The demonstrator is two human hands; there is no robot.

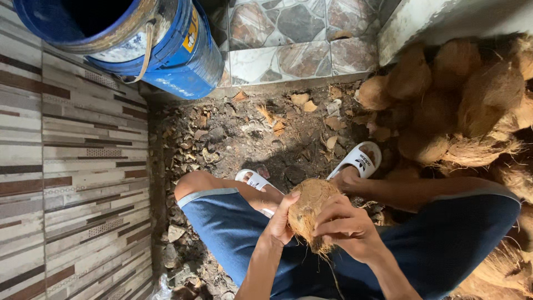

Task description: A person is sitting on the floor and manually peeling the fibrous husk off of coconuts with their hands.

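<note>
Striped wall tiles (72, 166) and a blue bucket (166, 50) lie far left of the left hand (280, 222), which cups a husked coconut (310, 211); the right hand (347, 228) clasps its other side. Beyond lies debris-strewn dirt floor (250, 133); rightward, piled coconuts (461, 100).

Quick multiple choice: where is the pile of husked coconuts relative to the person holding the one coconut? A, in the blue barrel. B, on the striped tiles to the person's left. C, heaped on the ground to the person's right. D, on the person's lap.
C: the pile of coconuts sits on the ground at the person's right, beside the right hand, while the blue barrel stands far off at upper left.
</note>
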